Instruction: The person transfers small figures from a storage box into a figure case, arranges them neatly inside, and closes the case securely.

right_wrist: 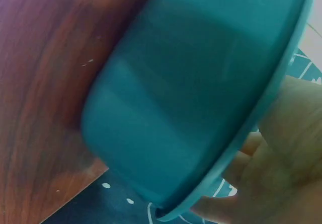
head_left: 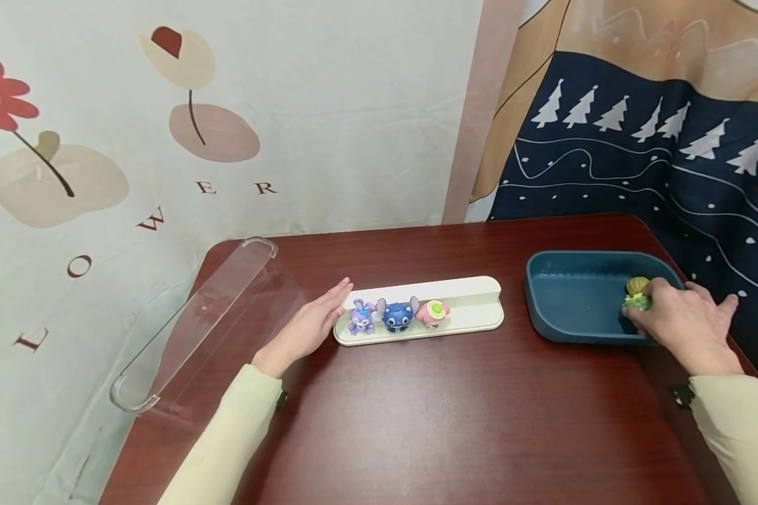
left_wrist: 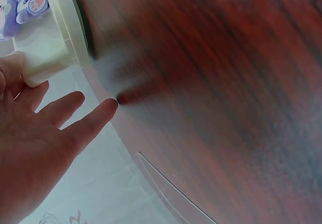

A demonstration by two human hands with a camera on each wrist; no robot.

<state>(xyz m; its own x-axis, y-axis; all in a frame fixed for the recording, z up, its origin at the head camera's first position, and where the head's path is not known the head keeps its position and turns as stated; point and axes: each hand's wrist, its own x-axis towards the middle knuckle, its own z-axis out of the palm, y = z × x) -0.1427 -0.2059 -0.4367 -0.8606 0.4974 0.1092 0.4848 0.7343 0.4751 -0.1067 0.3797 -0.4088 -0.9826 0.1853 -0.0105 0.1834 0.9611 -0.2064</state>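
At the right, my right hand (head_left: 688, 322) reaches over the near right corner of a blue bin (head_left: 568, 337). Between its thumb and fingers it pinches a small yellow-and-green figurine (head_left: 636, 300); the bin wall hides the figurine in the right wrist view. My left hand (head_left: 309, 319) is stretched out at the left end of a cream stepped tray (head_left: 470, 319), fingertips right at its corner. Lined up on the tray are a purple rabbit-eared figurine (head_left: 361, 319), a blue big-eared figurine (head_left: 396, 317) and a pink figurine with a green-and-white patch (head_left: 433, 313).
A clear plastic cover (head_left: 196, 322) lies on the left side of the dark red wooden table (head_left: 455, 414), left of my forearm. Behind the table hangs a pale printed cloth (head_left: 354, 126), with a navy tree-patterned cloth (head_left: 644, 161) at the right edge.
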